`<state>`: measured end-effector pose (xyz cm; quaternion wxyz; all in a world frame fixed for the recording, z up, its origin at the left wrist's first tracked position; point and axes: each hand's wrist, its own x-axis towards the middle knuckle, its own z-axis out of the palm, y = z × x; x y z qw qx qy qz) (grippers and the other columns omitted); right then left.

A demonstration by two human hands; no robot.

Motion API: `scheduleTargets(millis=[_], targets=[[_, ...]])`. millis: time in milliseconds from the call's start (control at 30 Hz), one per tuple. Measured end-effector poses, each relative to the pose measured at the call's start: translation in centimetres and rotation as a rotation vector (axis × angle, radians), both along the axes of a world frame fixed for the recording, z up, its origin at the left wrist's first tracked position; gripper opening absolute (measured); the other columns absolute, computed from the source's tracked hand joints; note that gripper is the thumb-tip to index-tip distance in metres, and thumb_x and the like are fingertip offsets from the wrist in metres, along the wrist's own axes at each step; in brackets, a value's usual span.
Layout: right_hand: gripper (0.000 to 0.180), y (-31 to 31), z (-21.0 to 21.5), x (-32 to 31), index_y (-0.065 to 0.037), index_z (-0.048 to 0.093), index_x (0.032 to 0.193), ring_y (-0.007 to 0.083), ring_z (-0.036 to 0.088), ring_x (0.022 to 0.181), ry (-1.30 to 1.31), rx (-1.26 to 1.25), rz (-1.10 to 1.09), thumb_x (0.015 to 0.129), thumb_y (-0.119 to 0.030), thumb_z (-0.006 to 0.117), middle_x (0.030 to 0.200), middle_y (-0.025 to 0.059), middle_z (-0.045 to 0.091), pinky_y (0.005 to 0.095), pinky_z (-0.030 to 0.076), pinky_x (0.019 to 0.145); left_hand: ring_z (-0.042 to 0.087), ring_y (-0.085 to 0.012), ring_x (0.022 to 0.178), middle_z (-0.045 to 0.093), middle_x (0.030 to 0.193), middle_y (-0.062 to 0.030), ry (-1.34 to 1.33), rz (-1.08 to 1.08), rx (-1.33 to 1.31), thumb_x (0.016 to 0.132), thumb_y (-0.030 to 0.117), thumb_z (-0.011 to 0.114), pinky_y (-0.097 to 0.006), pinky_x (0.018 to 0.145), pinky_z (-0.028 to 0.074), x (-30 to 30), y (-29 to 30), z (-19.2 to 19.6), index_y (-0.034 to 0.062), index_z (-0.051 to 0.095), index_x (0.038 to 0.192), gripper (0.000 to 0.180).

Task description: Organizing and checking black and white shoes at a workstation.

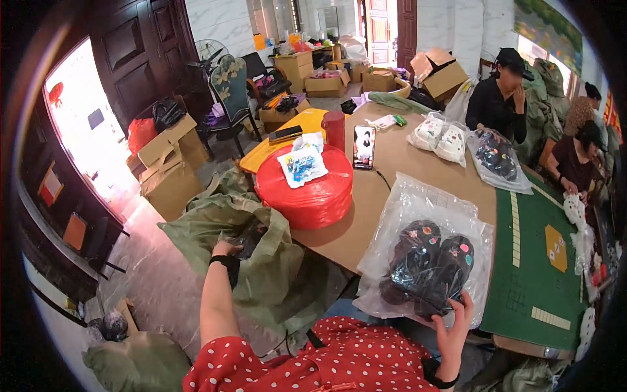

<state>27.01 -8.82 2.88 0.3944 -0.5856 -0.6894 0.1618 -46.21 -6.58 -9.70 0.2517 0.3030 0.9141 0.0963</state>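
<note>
My left hand reaches into the mouth of a green woven sack, closed on a clear bag of black clogs that the sack partly hides. On the table's near edge lies a pair of black clogs with colourful charms, inside a clear plastic bag. At the bag's lower right corner is my right hand, fingers apart, touching the bag near the toe of one clog. More clear plastic bags lie flat beneath this pair.
A red roll of plastic twine with a small bag of charms stands beside a propped phone. Bagged white clogs and bagged black clogs lie farther back. Co-workers sit right; cardboard boxes stand left.
</note>
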Motion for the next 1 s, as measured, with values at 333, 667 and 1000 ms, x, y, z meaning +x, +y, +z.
scheduleTargets(millis=[333,667,1000], targets=[[0.052,-0.2,0.2,-0.1,-0.005,0.058,0.12,0.0404,0.04,0.139,0.02,0.023,0.027,0.072,-0.004,0.078,0.149,0.0211,0.041,0.0465,0.033,0.113,0.061,-0.0384,0.118,0.069,0.123,-0.0169,0.278,0.291,0.028,0.079,0.052,0.08,-0.05,0.1,0.049,2.5,-1.4,0.4,0.0009,0.074,0.111,0.06],[0.053,-0.1,-0.1,0.0,-0.005,0.058,0.12,0.0423,0.038,0.139,0.0,0.01,0.02,0.071,-0.005,0.079,0.15,0.0221,0.039,0.0477,0.033,0.114,0.065,-0.0375,0.09,0.068,0.101,-0.015,0.927,0.08,0.605,0.088,0.021,0.07,-0.049,0.086,0.049,9.7,-3.8,16.2,0.001,0.074,0.086,0.021],[0.07,-0.2,0.1,-0.1,-0.009,0.052,0.134,0.0439,0.034,0.143,-0.051,-0.01,0.006,0.071,-0.009,0.082,0.155,0.0234,0.032,0.0486,0.03,0.116,0.062,-0.0205,0.085,0.066,0.098,-0.0076,0.99,-0.034,1.373,0.093,0.007,0.066,-0.031,0.077,0.048,17.3,-9.2,31.7,-0.0046,0.07,0.098,0.013]])
